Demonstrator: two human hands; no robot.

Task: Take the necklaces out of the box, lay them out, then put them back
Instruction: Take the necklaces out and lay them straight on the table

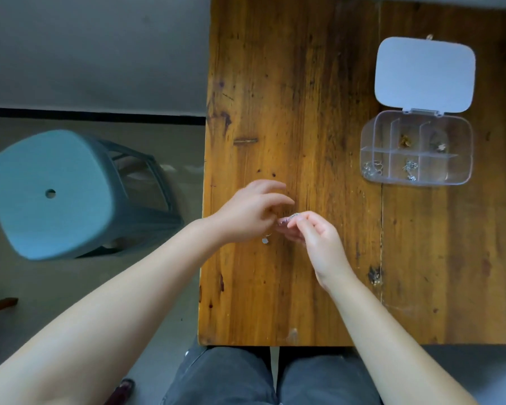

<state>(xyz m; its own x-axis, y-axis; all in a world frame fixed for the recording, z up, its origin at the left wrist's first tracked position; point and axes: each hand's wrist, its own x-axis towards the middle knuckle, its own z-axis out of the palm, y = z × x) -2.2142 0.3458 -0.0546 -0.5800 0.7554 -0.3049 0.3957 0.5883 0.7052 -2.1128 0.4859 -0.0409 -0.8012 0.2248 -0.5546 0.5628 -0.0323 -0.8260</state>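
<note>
1. Pinching a thin silver necklace (pixel 288 219) between them, the left hand (pixel 250 213) and the right hand (pixel 316 239) are meeting just above the wooden table (pixel 304 97), both closed on the chain.
2. A small pendant (pixel 265 241) is dangling under the left hand.
3. The clear box (pixel 416 147) is sitting well apart to the right, lid (pixel 424 73) lying open, more jewellery resting in several compartments.
4. A blue stool (pixel 50 194) is standing left of the table.

Wooden table (pixel 275 83), worn, dark spots and scratches, 1 seam running front to back on the right side. Directly on it: clear plastic box (pixel 368 141) with 6 compartments, lid (pixel 424 73) open and lying flat on the wood behind it.
</note>
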